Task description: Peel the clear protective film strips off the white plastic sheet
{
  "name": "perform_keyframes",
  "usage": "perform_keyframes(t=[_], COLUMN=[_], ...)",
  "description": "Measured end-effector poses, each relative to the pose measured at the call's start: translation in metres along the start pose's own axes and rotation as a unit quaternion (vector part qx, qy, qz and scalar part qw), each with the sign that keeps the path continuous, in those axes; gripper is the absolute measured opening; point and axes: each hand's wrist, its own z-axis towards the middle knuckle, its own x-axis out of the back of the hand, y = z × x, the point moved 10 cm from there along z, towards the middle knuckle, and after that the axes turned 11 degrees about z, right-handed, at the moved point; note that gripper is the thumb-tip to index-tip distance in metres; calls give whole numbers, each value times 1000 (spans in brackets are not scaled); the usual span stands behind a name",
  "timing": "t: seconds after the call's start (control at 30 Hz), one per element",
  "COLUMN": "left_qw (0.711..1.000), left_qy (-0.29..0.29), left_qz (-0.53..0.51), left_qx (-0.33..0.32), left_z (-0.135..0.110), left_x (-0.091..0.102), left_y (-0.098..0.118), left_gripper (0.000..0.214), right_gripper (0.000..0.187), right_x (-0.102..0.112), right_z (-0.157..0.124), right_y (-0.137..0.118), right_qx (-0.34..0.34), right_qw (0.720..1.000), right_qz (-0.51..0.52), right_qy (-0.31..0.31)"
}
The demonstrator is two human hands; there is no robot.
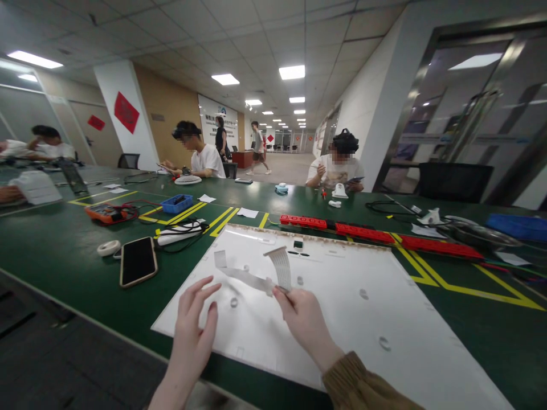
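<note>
Grey-white flat ribbon cable (pixel 282 272) is gripped in right hand (pixel 304 319), pinched between thumb and fingers near the middle of its length. One striped leg is bent up and away beyond the right fingertips; the other is stretched leftward, its folded-up end held out just past the left fingertips. Left hand (pixel 194 319) is released: fingers spread and lightly curled, nothing held, cable end near but not touched. Both hands are held over a white panel (pixel 342 319), which is laid on a green table (pixel 85 256) and extended well out to the right of the right hand. Contact between cable and panel can't be confirmed. Small round bosses (pixel 363 294) are dotted over the panel, on both sides of the right hand. Left of and beyond the left hand, a smartphone (pixel 139 262) is laid flat, screen dark, with a white ring (pixel 108 247) set just beside it. Farther out that way: white device (pixel 182 232) with black cord, orange multimeter (pixel 106 213), blue tray (pixel 176 203). Beyond the right hand, along the panel's far edge, red strips (pixel 367 233) are lined up end to end. Two headset-wearing people are seated across the table, well apart from both hands.
</note>
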Motion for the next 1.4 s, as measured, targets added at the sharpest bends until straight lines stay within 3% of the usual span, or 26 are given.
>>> perform_keyframes(t=[0.13, 0.33, 0.47, 0.6, 0.77, 0.97, 1.2, 1.4], left_qw=[997, 987, 991, 995, 996, 991, 987, 983], left_qy=[-14, -91, -54, -8, 3, -83, -113, -124], left_qz=[34, 13, -23, -57, -70, -79, -97, -107], left_qx=[-63, -132, -118, -79, -57, -67, -59, -78], left_z=[24, 39, 39, 38, 36, 29, 24, 21], left_x=[-14, -37, -42, -41, -37, -52, -58, -62], left_y=[29, 47, 47, 32, 21, 31, 33, 37], left_gripper=[34, 25, 21, 21, 10, 8, 9, 9], right_gripper=[50, 45, 36, 37, 16, 27, 25, 24], right_x=[-15, -7, -18, -34, -39, -42, -35, -30], right_z=[18, 23, 28, 38, 40, 25, 15, 10], right_y=[-20, -26, -33, -43, -36, -5, -15, -13], right_qx=[-1, 8, 35, 72, 130, 143, 189, 188], right_qw=[997, 994, 987, 983, 983, 983, 978, 978], right_qz=[46, 59, 82, 59, 57, 58, -14, -18], right_qy=[-54, -88, -137, -158, -115, -103, -91, -91])
